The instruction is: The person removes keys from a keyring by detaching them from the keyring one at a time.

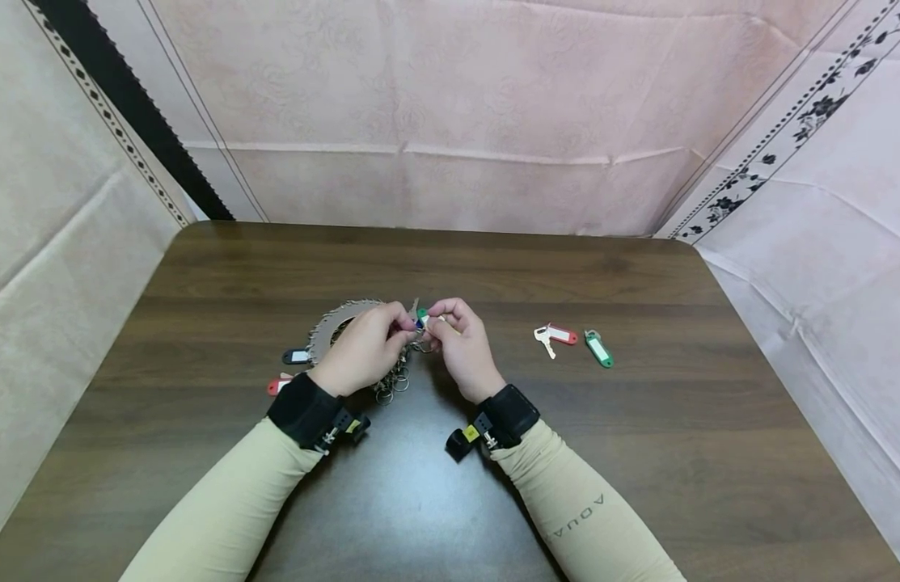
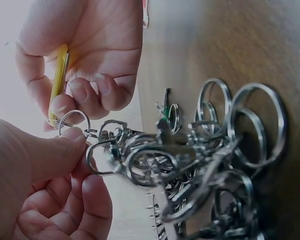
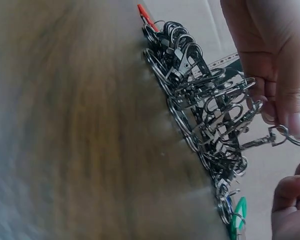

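Observation:
A round metal ring holder hung with many clips and split rings lies on the table, partly under my left hand. In the left wrist view, my left hand pinches a small split ring between thumb and finger. My right hand, seen above it there, grips a yellow tag beside that ring. The right wrist view shows my left thumb on a ring attached to a clip. How the yellow tag meets the ring is unclear.
To the right lie a key with a red tag and a green tag. A black tag and another red tag stick out left of the holder. White cloth hangs behind the wooden table.

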Motion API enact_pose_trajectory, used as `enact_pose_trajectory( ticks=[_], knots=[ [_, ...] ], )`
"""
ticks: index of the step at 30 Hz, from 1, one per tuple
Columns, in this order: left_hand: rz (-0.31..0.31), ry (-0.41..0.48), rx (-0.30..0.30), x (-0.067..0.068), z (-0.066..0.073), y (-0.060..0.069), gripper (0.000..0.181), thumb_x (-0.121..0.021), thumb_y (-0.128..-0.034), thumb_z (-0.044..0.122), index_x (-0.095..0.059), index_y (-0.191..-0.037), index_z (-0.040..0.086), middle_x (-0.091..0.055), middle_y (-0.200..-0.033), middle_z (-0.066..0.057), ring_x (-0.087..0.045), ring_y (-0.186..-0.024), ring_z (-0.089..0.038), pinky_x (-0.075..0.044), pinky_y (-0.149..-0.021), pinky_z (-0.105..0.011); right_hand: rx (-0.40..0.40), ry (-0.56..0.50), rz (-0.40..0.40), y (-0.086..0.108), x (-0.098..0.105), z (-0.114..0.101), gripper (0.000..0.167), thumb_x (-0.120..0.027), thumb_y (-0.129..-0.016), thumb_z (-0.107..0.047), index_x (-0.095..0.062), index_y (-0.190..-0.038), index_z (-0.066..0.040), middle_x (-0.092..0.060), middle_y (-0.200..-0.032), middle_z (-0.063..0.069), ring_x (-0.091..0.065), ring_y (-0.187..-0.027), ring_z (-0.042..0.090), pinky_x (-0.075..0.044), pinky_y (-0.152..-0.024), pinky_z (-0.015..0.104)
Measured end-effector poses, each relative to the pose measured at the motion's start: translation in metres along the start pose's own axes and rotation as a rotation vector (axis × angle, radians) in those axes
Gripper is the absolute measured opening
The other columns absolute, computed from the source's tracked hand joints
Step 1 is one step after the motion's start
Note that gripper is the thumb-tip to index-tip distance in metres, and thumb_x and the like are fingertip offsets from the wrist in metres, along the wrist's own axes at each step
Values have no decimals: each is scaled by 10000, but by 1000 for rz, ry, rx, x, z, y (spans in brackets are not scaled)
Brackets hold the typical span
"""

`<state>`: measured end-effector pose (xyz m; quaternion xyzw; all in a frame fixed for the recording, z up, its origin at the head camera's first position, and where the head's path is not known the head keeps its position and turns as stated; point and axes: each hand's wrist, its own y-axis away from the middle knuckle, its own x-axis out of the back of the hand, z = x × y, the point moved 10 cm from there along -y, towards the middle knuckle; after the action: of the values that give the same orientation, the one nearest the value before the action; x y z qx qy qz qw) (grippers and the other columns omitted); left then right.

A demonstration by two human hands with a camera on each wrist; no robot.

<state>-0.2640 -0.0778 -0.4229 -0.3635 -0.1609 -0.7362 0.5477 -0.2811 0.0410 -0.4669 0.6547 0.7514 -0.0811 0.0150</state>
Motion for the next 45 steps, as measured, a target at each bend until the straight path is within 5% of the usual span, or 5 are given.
enact_pose_trajectory(
  ticks=[17, 29, 37, 45],
  knots=[
    [-71, -27, -12, -10, 0, 1, 45, -581, -942, 88, -549, -972, 77, -553, -818, -23, -524, -720, -161, -441, -655, -316, -8, -52, 20, 0, 0, -1, 114, -518, -958, 3, -518, -1057, 59, -571, -767, 61, -533, -709, 189, -414, -622, 304],
    [76, 6, -28, 5, 1, 0, 40, -586, -945, 56, -570, -981, 60, -597, -857, -50, -543, -734, -187, -443, -657, -333, 14, -1, 9, -1, -1, 1, 139, -511, -906, 35, -559, -1035, 19, -588, -784, 109, -536, -723, 275, -432, -614, 291],
    [33, 20, -45, 3, 3, 0, 54, -628, -927, 48, -592, -919, 87, -606, -847, -31, -532, -727, -185, -437, -643, -334, 18, 22, 5, 1, 0, -2, 151, -505, -923, 40, -550, -1067, 44, -587, -772, 67, -535, -729, 256, -439, -631, 297],
    [-35, 2, -24, -6, 1, 0, 57, -641, -924, 55, -605, -911, 97, -615, -896, -13, -553, -781, -172, -470, -705, -333, 39, 44, 18, 0, 3, -6, 160, -489, -962, 1, -546, -1100, 59, -521, -792, 203, -464, -705, 304, -397, -595, 302]
  ],
)
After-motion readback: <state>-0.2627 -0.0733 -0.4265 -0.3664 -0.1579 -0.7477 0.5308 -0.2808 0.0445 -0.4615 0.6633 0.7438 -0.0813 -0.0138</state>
